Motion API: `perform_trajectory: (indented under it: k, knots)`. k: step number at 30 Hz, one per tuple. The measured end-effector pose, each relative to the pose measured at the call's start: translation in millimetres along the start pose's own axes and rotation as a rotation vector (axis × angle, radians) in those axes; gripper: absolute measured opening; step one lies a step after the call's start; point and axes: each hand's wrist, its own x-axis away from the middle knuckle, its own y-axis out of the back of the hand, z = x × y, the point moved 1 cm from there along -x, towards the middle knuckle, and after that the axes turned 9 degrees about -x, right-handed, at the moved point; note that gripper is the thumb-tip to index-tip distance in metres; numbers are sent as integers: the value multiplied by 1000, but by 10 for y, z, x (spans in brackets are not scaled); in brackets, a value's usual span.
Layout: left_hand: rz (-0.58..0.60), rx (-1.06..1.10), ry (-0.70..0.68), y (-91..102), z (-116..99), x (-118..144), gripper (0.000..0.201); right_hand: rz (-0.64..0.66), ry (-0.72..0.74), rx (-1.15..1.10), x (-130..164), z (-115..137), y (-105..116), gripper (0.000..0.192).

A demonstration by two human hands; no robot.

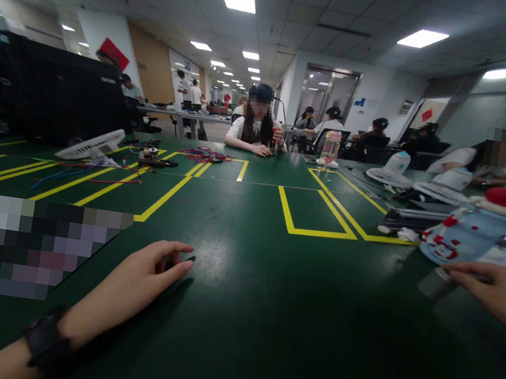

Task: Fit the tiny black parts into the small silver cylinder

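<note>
My left hand (136, 283) rests on the green table (263, 316) at the lower left, fingers curled together over a small dark patch; I cannot tell whether that patch is an object or shadow. A black band sits on that wrist. My right hand (499, 296) comes in from the right edge, and its fingertips hold the upper end of a tilted grey metal piece (432, 282). Just behind that piece lies a light blue bottle (457, 240) with red figures on it.
Yellow tape lines (310, 230) mark boxes on the table. White desk fans stand at the left (92, 145) and the right (394, 172). Loose wires (204, 155) lie at the far side, where a seated person (256, 128) works. Another person sits at the far right.
</note>
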Motion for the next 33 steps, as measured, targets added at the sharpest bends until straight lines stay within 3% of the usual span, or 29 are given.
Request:
perform_trajectory:
  k: [3,6,9,12,15,18,22,26,30,33]
  knots:
    - [-6,-12,-13,3,-17,-4,49,171,-97,-53,80,62,-3,50]
    - [-9,-24,-25,3,-26,-9,49,137,-22,-73,221,282,52,63]
    - [-15,-28,-18,-2,-29,-14,49,79,68,-174,414,684,57,58]
    - [-20,-26,-22,-3,-37,-18,48,106,363,-415,718,1289,-22,48]
    - [-15,-36,-25,5,-28,-24,48,301,685,-611,1103,1931,-128,43]
    - [-3,-43,-32,10,8,-27,46,468,803,-729,1389,2348,-219,42]
    - [-47,-37,-50,-7,-52,7,41,518,716,-825,1484,2441,-367,52]
    - [-172,41,-241,-57,-478,95,28,565,573,-902,1452,2360,-502,68]
    - [-46,159,-463,-161,-1035,153,23,589,574,-977,1442,2365,-547,64]
    - [4,203,-496,-218,-1251,144,16,602,579,-1011,1446,2378,-550,61]
